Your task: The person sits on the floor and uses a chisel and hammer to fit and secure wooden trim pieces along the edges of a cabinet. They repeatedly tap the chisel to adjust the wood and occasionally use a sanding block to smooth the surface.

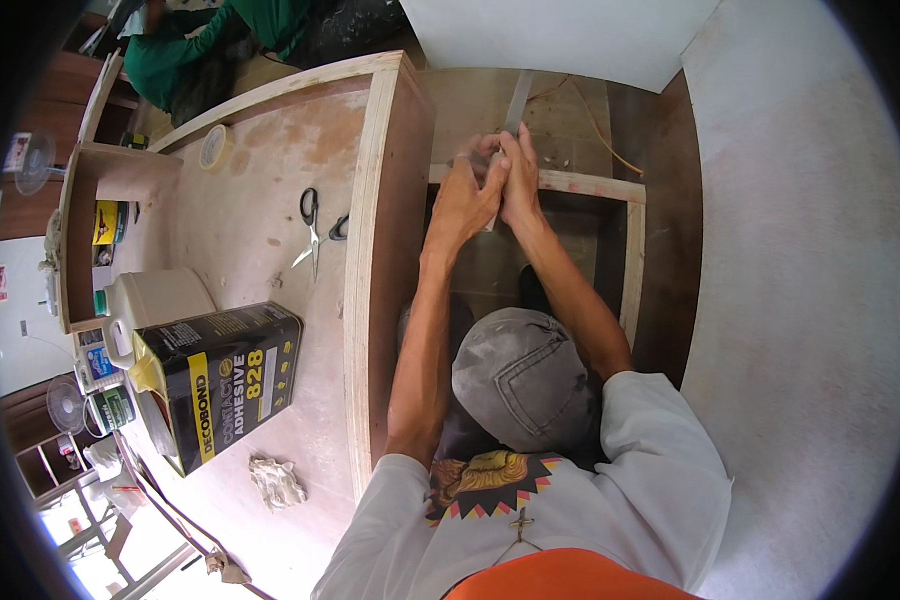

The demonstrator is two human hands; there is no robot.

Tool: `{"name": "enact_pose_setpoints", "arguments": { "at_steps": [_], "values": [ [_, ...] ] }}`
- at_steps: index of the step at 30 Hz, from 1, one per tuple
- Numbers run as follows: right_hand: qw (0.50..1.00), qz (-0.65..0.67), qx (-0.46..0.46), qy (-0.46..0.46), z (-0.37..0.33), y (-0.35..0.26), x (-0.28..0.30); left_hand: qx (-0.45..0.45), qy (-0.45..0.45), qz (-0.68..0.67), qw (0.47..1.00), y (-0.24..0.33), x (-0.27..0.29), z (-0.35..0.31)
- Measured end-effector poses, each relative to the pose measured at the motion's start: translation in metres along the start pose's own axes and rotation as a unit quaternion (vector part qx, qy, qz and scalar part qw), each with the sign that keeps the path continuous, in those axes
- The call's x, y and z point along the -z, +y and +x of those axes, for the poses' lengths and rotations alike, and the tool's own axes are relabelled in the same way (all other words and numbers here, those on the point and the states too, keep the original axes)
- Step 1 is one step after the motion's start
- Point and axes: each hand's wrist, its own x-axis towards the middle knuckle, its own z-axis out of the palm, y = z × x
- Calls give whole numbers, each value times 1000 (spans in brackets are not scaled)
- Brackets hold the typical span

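Note:
Both my hands are closed together at the top centre, above the near edge of an open wooden frame [580, 183]. My left hand [458, 208] is wrapped round the lower part of a flat grey strip [519, 100], its fingers slightly blurred. My right hand [520, 182] presses against it from the other side, fingers closed. The strip runs away from me beyond my fingertips. A pale end [489, 226] shows below the hands; whether it belongs to the strip I cannot tell.
To the left, a wood-edged board [260, 250] carries scissors [310, 230], a tape roll [214, 147], a black-and-yellow adhesive tin [225, 385], a pale jerrycan [160, 295] and a crumpled rag [276, 482]. A pale panel [790, 300] stands right. Someone in green [165, 60] is at the far left.

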Motion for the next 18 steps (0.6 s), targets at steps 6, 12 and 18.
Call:
{"name": "enact_pose_setpoints", "arguments": {
  "at_steps": [6,12,18],
  "values": [
    [984,-172,13,49,52,8,69,89,-71,-238,965,-3,-2,-24],
    [995,76,18,66,157,-25,88,47,-50,-247,967,-2,10,-62],
    [988,98,1,122,158,-17,68,23,-11,-233,972,15,38,-94]
  ]
}}
